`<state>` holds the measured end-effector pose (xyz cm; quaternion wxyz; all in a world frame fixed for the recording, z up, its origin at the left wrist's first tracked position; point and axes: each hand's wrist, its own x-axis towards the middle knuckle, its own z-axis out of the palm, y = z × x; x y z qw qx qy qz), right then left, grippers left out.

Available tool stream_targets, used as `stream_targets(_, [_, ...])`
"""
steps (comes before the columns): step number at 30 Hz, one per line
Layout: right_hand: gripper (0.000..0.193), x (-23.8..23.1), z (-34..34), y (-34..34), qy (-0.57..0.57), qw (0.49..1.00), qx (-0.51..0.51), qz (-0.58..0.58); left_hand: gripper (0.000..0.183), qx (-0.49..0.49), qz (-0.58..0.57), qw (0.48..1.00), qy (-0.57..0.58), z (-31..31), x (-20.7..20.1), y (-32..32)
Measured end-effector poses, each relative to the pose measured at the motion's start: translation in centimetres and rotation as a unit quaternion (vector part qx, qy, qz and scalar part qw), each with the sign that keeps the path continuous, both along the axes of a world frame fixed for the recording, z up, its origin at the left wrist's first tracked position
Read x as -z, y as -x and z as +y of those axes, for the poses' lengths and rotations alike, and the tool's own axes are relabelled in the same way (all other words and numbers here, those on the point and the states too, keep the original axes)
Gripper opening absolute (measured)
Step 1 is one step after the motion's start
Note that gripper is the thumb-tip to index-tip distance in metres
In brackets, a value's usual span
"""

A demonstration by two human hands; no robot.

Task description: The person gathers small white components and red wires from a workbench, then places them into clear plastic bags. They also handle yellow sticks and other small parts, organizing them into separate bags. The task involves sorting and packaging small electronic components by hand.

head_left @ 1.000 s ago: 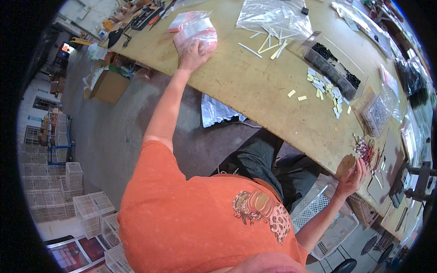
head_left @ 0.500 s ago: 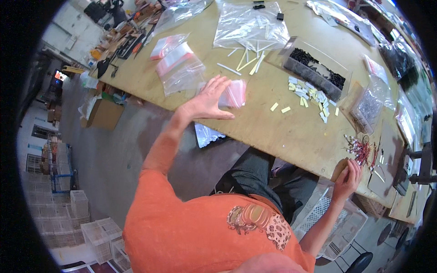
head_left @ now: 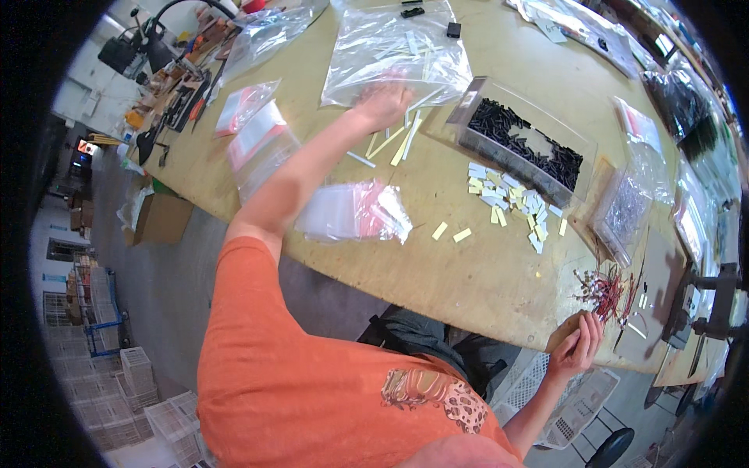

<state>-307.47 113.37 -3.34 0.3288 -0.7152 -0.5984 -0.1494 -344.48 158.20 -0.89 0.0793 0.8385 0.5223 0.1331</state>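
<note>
My left hand (head_left: 384, 104) reaches across the table to the near edge of a large clear plastic bag (head_left: 351, 66) with pale strips in it. Its fingers are blurred and partly behind the plastic, so their grip is hard to see. Loose white and yellow strips (head_left: 398, 146) lie just beside that wrist. Below the forearm rests a stack of small clear zip bags (head_left: 335, 212) with pink edges. At the table's near right edge, my right hand (head_left: 576, 347) has its fingers curled closed, near a bundle of thin red wires (head_left: 605, 296); anything inside them is hidden.
A clear box (head_left: 538, 171) of short black pieces stands right of centre, with small white and yellow pieces (head_left: 511, 195) before it. Further right sits a clear container (head_left: 622, 204). More zip bags (head_left: 253, 129) lie at left. A white plastic crate (head_left: 581, 409) is below the table.
My left hand has moved away from the stack of zip bags, forward to the large clear bag. That stack now lies nearer the table edge, spread wider. The right hand stays by the wires.
</note>
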Motion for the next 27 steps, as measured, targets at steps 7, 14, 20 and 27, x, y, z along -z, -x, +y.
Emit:
stream_targets(7, [0.028, -0.7, -0.1, 0.4, 0.03, 1.0, 0.007, -0.004, 0.066, -0.027, -0.045, 0.999, 0.002, 12.4, 2.6, -6.0])
stream_targets(14, [0.027, -1.2, 0.1, 0.5, 0.028, 1.0, 0.001, 0.005, 0.068, 0.138, -0.039, 0.989, 0.025, 20.4, 3.4, -3.9])
stream_targets(20, [0.025, -0.7, 0.3, 0.3, 0.0, 1.0, -0.004, 0.004, 0.046, 0.145, 0.294, 0.944, -0.023, 11.3, 1.2, -3.4])
stream_targets(27, [0.023, -0.3, 0.1, 0.0, -0.028, 0.999, -0.021, 0.004, 0.031, 0.13, -0.002, 0.991, 0.046, -2.0, -2.1, 1.1])
